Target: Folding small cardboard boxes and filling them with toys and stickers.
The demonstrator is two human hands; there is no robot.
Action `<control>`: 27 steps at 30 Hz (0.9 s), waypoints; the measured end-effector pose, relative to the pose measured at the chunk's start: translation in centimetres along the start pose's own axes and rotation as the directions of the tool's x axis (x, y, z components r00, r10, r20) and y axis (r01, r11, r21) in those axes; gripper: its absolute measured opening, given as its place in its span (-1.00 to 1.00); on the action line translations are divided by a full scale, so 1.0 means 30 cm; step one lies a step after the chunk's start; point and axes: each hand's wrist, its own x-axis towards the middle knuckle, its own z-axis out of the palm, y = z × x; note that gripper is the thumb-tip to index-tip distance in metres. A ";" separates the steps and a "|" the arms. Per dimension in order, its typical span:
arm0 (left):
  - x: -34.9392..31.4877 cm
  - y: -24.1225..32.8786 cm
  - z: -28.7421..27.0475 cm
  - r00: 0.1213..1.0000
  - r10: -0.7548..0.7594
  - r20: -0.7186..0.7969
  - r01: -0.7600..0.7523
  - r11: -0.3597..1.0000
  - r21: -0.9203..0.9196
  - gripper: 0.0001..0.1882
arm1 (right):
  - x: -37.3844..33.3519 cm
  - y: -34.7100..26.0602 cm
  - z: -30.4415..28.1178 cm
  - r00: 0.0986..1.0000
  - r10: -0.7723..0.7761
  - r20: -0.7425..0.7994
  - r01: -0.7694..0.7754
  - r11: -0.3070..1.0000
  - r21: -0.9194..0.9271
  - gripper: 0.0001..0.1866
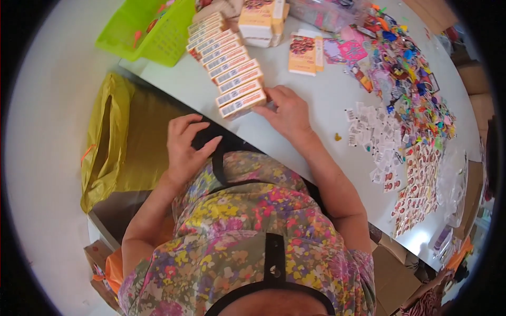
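Observation:
On the white table stands a row of several small orange-and-white cardboard boxes (226,58), packed side by side on edge. My right hand (289,113) is at the near end of this row. Its thumb and fingers close on the right end of the nearest small box (243,104), which still lies against its neighbour. My left hand (184,145) hovers by the table's edge, in front of my body, with fingers apart and nothing in it. Black straps pass close to its fingertips.
Behind the row are a green basket (153,31) and a stack of yellow-orange cartons (261,21). Flattened cartons (303,52) lie nearby. Colourful trinkets (411,68), white tags (374,134) and sticker cards (421,184) cover the right side. A yellow bag (108,142) stands left, off the table.

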 end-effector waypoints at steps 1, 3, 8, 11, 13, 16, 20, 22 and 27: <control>0.034 0.031 -0.007 1.000 0.024 -0.005 -0.024 1.000 -0.008 -0.56 | 0.000 0.002 -0.004 1.000 -0.004 -0.008 0.004 1.000 0.001 -0.61; 0.080 0.096 -0.005 0.990 0.141 -0.024 -0.142 0.942 -0.304 -0.73 | 0.000 0.001 0.002 1.000 -0.017 -0.019 0.018 1.000 0.019 -0.60; 0.113 0.125 0.072 0.992 -0.020 0.122 0.084 0.832 -0.548 -0.78 | 0.012 0.029 -0.077 0.987 -0.006 0.159 -0.040 0.959 0.282 -0.62; 0.102 0.117 0.047 0.981 -0.061 0.185 0.161 0.790 -0.592 -0.81 | 0.052 0.119 -0.114 0.954 0.278 0.113 -0.299 0.915 0.272 -0.46; 0.094 0.115 0.034 0.985 -0.025 0.173 0.124 0.800 -0.587 -0.80 | 0.114 0.131 -0.135 0.945 0.302 -0.122 -0.307 0.951 -0.024 -0.34; 0.102 0.124 0.037 0.993 0.043 0.115 0.027 0.839 -0.543 -0.77 | 0.186 0.142 -0.162 0.894 0.338 -0.294 -0.435 0.811 -0.391 -0.15; 0.105 0.146 0.009 0.986 0.007 0.164 0.088 0.820 -0.566 -0.78 | 0.232 0.189 -0.172 0.851 0.466 -0.242 -0.525 0.734 -0.431 -0.17; 0.097 0.149 -0.016 0.964 0.060 0.258 0.119 0.771 -0.626 -0.81 | 0.239 0.205 -0.193 0.834 0.521 -0.181 -0.547 0.738 -0.395 -0.21; 0.130 0.191 0.028 0.874 0.234 0.425 0.234 0.565 -0.791 -0.83 | 0.225 0.276 -0.205 0.819 0.564 -0.106 -0.572 0.784 -0.243 -0.28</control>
